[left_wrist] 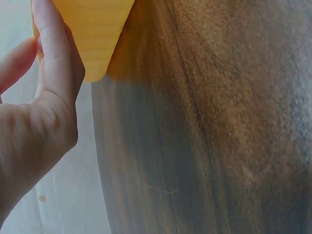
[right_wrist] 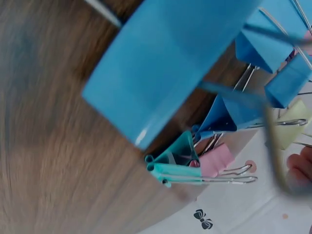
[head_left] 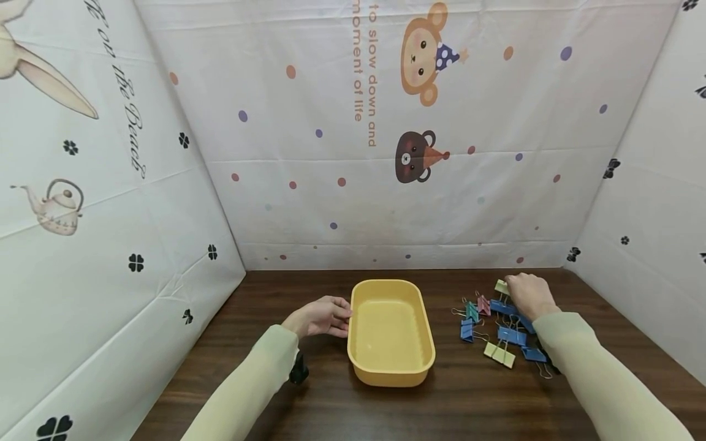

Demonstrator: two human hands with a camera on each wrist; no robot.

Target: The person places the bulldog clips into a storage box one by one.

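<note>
Yellow plastic tray has the left hand at its left side, fingers pretty straight against the outer wall, not wrapped round anything. Right hand has curled fingers right by a pale-yellow binder clip, off to the tray's right; can't tell if it's actually pinched. The other binder clips over there lie jumbled, wire handles crowded together, so lifting one could snag a neighbour.

Head view looks down, 2 wrist views closer.
</note>
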